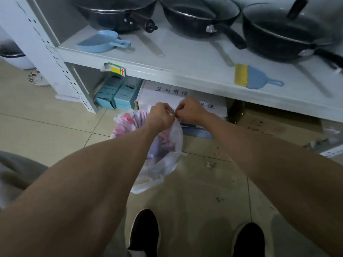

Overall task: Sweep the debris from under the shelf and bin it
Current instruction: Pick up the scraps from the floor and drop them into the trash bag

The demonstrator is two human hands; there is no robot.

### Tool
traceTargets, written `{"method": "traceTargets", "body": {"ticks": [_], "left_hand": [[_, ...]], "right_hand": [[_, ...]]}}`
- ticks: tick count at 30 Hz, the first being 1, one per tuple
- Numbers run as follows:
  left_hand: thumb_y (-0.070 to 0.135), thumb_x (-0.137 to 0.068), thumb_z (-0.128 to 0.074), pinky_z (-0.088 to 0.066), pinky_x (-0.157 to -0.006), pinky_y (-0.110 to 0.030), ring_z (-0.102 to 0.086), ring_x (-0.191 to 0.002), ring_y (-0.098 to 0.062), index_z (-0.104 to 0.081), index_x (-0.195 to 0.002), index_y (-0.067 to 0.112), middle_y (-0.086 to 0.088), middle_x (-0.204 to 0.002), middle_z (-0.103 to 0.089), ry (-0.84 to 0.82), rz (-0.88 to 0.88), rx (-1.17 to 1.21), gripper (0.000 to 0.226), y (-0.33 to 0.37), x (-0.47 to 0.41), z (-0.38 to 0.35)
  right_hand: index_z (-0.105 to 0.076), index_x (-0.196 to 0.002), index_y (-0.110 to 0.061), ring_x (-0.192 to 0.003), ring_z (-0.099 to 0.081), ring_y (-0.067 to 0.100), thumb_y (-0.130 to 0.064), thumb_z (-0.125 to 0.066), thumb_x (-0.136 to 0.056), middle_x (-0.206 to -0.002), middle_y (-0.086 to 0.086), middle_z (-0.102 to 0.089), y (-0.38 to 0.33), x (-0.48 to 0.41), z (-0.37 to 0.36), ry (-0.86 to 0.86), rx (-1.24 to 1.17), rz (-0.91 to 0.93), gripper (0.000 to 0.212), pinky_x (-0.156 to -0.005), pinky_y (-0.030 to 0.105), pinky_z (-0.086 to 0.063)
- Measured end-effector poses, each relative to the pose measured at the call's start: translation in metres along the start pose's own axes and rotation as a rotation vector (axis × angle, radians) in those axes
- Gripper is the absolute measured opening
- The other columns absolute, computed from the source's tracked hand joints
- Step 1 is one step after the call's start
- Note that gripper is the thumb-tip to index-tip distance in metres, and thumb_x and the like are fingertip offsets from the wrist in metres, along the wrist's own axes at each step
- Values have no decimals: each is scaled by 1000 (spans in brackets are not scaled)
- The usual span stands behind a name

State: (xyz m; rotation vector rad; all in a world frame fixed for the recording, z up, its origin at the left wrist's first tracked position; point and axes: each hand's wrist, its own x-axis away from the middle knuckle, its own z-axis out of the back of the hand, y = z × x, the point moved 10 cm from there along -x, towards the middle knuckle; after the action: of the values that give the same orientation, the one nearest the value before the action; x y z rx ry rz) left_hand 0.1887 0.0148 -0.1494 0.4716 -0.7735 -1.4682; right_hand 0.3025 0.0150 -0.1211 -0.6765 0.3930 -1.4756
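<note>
Thin translucent plastic bag [163, 154]; glossy tiled floor [46, 123]; painted metal shelf [185, 58].

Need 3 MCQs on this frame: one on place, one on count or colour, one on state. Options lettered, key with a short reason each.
1. Where does the hand brush lie?
A. on the floor
B. on the shelf, right of the dustpan
C. inside the plastic bag

2. How many black pans stand on the shelf?
A. one
B. three
C. five

3. What are both hands doing?
A. pinching the top of the plastic bag
B. holding the brush
C. resting on the floor

Key: 1 B, the yellow-bristled brush rests near the shelf's front edge. 2 B, three pans sit in a row at the back. 3 A, the left hand and right hand meet at the bag's mouth, and the brush and dustpan lie untouched.
</note>
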Motion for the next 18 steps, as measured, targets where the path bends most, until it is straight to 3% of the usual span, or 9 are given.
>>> {"method": "traceTargets", "body": {"ticks": [2, 4, 7, 10, 14, 18], "left_hand": [[0, -82, -64, -48, -75, -22, -59, -83, -16, -71, -104, 8, -6, -96, -66, -27, -60, 23, 23, 33, 3, -19], [2, -80, -64, -47, -74, -23, -58, -83, -16, -69, -105, 7, -5, -94, -65, -64, -113, 26, 26, 59, 7, -41], [2, -78, -66, -46, -68, -23, -56, -80, -16, -66, -106, 8, -5, -93, -61, -143, -152, 3, 28, 77, 9, -80], [1, -79, -66, -44, -61, -19, -54, -75, -13, -62, -108, 7, -8, -102, -58, -257, -160, -44, 30, 74, 13, -129], [4, -81, -67, -51, -84, -30, -58, -105, -25, -56, -122, 12, -11, -123, -55, -470, -108, -169, 43, 37, 19, -205], [4, -82, -68, -52, -89, -31, -58, -111, -28, -56, -125, 10, -14, -127, -54, -491, -65, -250, 45, -6, 20, -254]], "right_hand": [[-70, -72, 9, -51, -50, 15, -1, -60, -73, -66, 19, -63, 20, 8, 17, 4, 36, -52, 14, -45, 19, -36], [-68, -69, 8, -58, -53, 20, -1, -58, -73, -65, 19, -60, 47, 15, 35, 16, 63, -105, 13, -47, 24, -39], [-70, -85, 8, -79, -64, 26, -4, -62, -78, -84, 19, -68, 96, 26, 59, 48, 71, -171, 16, -70, 40, -56], [-69, -89, 6, -70, -59, 18, -4, -62, -81, -83, 15, -64, 153, 42, 65, 34, 72, -262, 14, -64, 27, -52], [-68, -84, 10, -68, -60, 28, -2, -58, -82, -78, 20, -63, 227, 56, 41, -48, 57, -364, 16, -57, 34, -51], [-66, -90, 16, -76, -62, 31, 0, -61, -78, -96, 31, -66, 289, 70, -15, -126, 30, -425, 21, -58, 26, -51]]}}
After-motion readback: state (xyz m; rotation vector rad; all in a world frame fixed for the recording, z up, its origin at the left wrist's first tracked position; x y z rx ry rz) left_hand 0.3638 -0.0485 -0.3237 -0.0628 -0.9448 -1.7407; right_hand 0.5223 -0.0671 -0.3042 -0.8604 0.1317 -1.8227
